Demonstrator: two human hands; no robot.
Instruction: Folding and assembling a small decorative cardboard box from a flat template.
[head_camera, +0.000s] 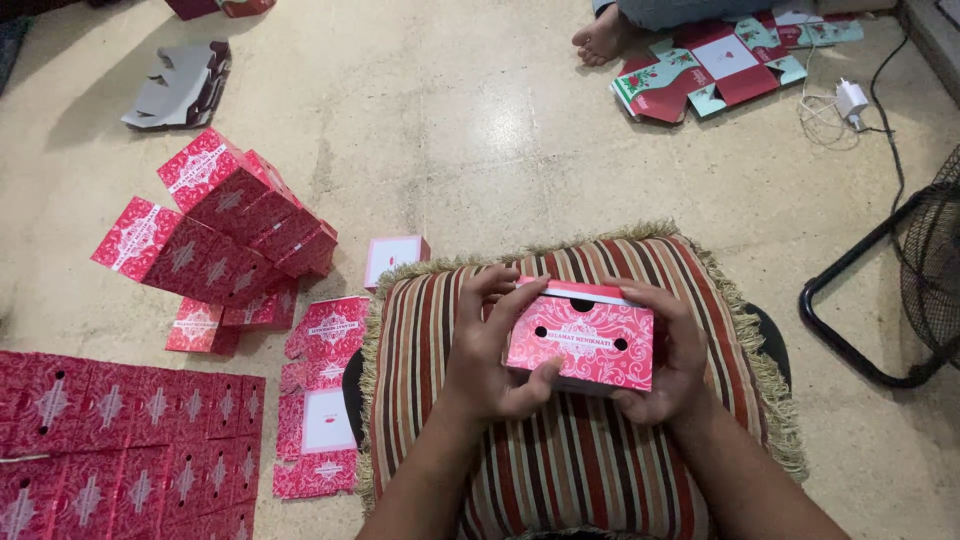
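Pink cardboard box (582, 343), patterned, with round holes in its face, held over a striped fringed cushion (580, 460) that seems to serve as a padded lap rest. Left hand (493, 352) wraps the box's left end, fingers curled over the top edge, thumb under the lower corner; closed on the box. Right hand (668, 358) cups the right end the same way, fingers over the top flap, also gripping. Both-ends hold likely keeps the thin walls square while the lid flap sits down.

Left of cushion: leaning row of assembled pink boxes (225, 225), apart from the hands. Lower left: flat unfolded blanks (120, 440) laid in overlapping rows on the floor (480, 120); a few loose blanks (325, 400) just beside the cushion edge. Far top right: another person's bare foot (603, 38) beside red and teal flat cartons (720, 62). Black fan stand (890, 290) near cushion's right side; open floor ahead
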